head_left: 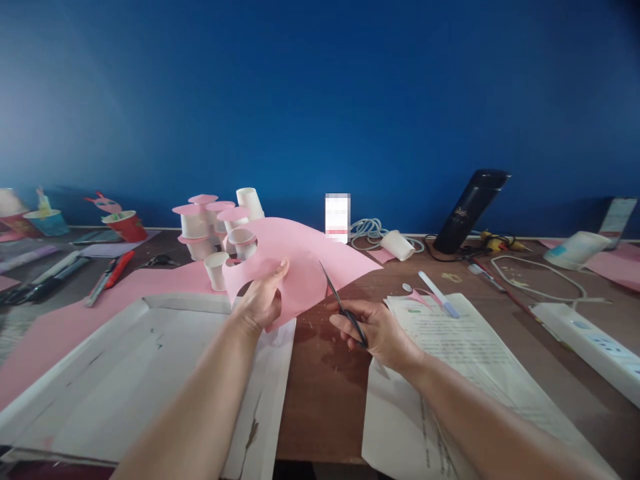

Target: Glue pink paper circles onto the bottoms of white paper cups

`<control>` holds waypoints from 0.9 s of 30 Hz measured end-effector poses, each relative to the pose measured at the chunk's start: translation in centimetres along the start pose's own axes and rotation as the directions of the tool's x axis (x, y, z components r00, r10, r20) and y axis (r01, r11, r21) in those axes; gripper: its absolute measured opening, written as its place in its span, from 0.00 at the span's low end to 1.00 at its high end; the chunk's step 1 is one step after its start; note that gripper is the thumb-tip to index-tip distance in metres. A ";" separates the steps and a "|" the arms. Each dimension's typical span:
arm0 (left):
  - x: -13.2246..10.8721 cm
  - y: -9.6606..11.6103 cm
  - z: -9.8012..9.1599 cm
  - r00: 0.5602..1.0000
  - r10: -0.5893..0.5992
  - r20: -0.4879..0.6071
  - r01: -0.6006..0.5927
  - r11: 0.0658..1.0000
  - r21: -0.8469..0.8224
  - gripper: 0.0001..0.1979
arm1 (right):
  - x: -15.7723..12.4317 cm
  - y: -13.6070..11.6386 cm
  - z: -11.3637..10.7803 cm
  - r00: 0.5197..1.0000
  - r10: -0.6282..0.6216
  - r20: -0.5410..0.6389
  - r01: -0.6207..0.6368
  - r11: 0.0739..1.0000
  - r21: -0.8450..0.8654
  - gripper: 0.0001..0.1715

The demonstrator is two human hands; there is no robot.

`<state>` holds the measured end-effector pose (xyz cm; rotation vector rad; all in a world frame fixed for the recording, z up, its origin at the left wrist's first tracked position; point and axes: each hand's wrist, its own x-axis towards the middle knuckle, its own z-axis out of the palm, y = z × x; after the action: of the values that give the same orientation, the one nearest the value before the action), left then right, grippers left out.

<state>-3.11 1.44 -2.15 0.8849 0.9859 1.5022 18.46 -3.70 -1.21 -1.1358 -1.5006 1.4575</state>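
My left hand point(263, 297) grips a sheet of pink paper point(305, 260), thumb on top, holding it up above the table. Round holes are cut along the sheet's left side. In my right hand point(373, 327) is a pair of dark scissors point(345, 307), their blades pointing up and left against the paper's lower right edge. Whether the blades are parted is hard to see. Behind the sheet stand several white paper cups point(217, 270), stacked with pink paper discs point(233, 213) between and on top of them.
A white box lid point(165, 347) lies at the left; printed papers point(450, 347) lie at the right. Further right are a black bottle point(467, 213), a tipped cup point(397, 245) and a power strip point(590, 347). A red utility knife point(110, 277) lies left, below a red cup point(125, 227).
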 end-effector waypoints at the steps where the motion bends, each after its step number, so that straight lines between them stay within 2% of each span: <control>1: 0.0 0.0 0.1 1.000 -0.015 0.002 0.015 1.000 -0.021 0.14 | 0.0 0.0 0.0 1.000 0.003 0.001 -0.003 1.000 0.001 0.24; 7: 0.1 -0.1 0.5 0.993 -0.084 0.086 0.097 0.984 -0.152 0.18 | 0.0 -0.1 0.0 1.000 0.026 0.001 -0.026 1.000 0.012 0.24; 11: 0.0 0.3 0.7 0.993 -0.081 0.084 0.096 0.975 -0.199 0.17 | -0.1 -0.1 0.0 1.000 0.021 0.010 -0.021 1.000 0.007 0.24; 18: 0.1 0.4 0.1 0.992 -0.079 0.100 0.093 0.985 -0.145 0.17 | -0.1 -0.4 -0.3 0.997 0.065 0.051 -0.065 0.998 -0.003 0.28; 23: 0.3 0.0 -0.5 0.992 -0.100 0.078 0.106 0.992 -0.071 0.13 | 0.0 -0.4 -0.6 0.993 0.068 0.093 -0.068 0.998 -0.010 0.28; 27: 0.2 0.0 -0.6 0.988 -0.117 0.099 0.124 0.990 -0.067 0.16 | 0.0 -0.4 -0.7 0.993 0.063 0.101 -0.061 0.998 -0.025 0.27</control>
<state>-3.68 1.51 -2.33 0.8219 0.8940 1.3732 19.04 -3.46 -0.72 -1.1449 -1.5665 1.5659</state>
